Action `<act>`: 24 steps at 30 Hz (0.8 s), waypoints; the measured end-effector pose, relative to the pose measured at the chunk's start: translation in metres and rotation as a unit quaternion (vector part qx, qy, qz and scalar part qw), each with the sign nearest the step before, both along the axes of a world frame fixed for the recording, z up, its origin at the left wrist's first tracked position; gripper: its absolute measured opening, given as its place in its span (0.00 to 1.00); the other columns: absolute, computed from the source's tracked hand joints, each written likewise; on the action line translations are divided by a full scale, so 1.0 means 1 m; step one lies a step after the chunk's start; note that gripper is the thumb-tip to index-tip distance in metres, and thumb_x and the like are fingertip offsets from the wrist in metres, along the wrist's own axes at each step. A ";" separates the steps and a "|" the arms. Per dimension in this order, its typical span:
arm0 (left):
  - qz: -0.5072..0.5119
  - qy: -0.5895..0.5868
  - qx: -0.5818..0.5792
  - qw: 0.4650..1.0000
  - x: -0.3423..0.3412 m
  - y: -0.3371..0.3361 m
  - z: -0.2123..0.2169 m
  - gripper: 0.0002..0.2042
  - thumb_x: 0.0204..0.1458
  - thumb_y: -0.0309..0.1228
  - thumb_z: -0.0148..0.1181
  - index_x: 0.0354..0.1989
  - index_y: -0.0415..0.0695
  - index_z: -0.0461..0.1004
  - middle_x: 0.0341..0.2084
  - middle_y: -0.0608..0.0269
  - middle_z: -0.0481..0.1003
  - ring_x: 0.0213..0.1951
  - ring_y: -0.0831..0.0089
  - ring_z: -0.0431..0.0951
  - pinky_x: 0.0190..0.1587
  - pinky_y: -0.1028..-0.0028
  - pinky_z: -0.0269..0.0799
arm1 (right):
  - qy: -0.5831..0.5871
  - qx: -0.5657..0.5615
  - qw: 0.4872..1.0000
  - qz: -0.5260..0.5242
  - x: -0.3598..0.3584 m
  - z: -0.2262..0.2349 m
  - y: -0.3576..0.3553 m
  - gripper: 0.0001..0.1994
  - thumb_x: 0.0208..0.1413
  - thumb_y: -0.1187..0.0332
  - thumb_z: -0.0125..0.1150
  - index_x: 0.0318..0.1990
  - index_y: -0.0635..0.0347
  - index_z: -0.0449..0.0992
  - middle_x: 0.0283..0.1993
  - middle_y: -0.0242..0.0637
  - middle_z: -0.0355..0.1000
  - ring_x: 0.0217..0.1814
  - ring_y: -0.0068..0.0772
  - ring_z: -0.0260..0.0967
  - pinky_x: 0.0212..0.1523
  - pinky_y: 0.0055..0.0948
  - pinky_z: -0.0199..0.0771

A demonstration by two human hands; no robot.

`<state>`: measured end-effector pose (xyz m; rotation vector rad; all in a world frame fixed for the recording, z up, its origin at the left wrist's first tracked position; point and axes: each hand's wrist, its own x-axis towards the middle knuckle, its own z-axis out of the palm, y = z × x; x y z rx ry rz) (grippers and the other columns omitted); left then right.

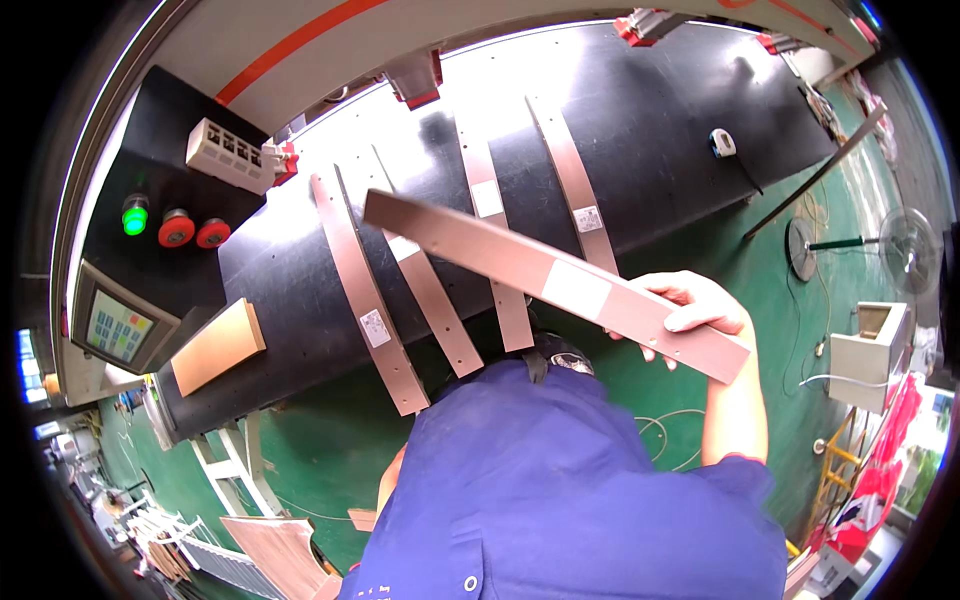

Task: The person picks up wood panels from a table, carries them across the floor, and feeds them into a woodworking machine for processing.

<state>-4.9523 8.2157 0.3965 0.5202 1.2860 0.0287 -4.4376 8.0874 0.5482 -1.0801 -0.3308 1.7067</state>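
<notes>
Gripping one end of a long, flat, pinkish-brown board point(525, 264) with a white rectangular label point(576, 289), the right hand point(707, 300) holds it slantwise over four similar labelled brown boards point(356, 285) on the black bench point(660, 130). The left hand is hidden; its state cannot be told.

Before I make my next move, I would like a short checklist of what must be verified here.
1. Right hand gripping the held board: ok, thumb on the visible face.
2. White label on it visible: ok.
3. Left hand supporting: cannot tell, out of sight.
4. Four other boards wholly on the black table: not ok, near ends overhang its edge.
5. Green button lit: ok.
</notes>
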 end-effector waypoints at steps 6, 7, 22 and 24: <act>-0.048 0.032 0.009 0.998 -0.007 0.010 -0.009 0.17 0.54 0.31 0.53 0.50 0.37 0.71 0.40 0.60 0.74 0.42 0.73 0.74 0.47 0.75 0.69 | 0.023 0.015 0.995 0.091 -0.006 0.010 0.002 0.39 0.40 0.69 0.67 0.63 0.76 0.63 0.48 0.55 0.74 0.34 0.37 0.78 0.25 0.29 0.81; -0.053 0.037 0.010 0.998 -0.009 0.011 -0.010 0.17 0.54 0.31 0.53 0.50 0.37 0.71 0.41 0.60 0.74 0.42 0.73 0.74 0.47 0.75 0.69 | 0.018 0.015 0.995 0.092 -0.007 0.011 0.002 0.38 0.40 0.70 0.66 0.63 0.76 0.63 0.49 0.56 0.74 0.34 0.38 0.78 0.25 0.28 0.81; -0.119 0.101 0.011 0.988 -0.029 0.018 -0.033 0.19 0.52 0.33 0.55 0.51 0.37 0.71 0.42 0.59 0.74 0.44 0.72 0.74 0.48 0.74 0.69 | 0.077 0.010 0.996 -0.038 -0.028 0.000 -0.021 0.35 0.38 0.71 0.64 0.58 0.75 0.63 0.47 0.67 0.73 0.33 0.47 0.79 0.25 0.33 0.82; -0.128 0.112 0.011 0.985 -0.031 0.018 -0.037 0.19 0.52 0.33 0.55 0.51 0.37 0.71 0.42 0.59 0.74 0.44 0.72 0.74 0.48 0.74 0.69 | 0.077 0.010 0.994 -0.076 -0.031 -0.005 -0.028 0.32 0.37 0.71 0.65 0.54 0.73 0.63 0.47 0.68 0.72 0.32 0.49 0.79 0.27 0.34 0.83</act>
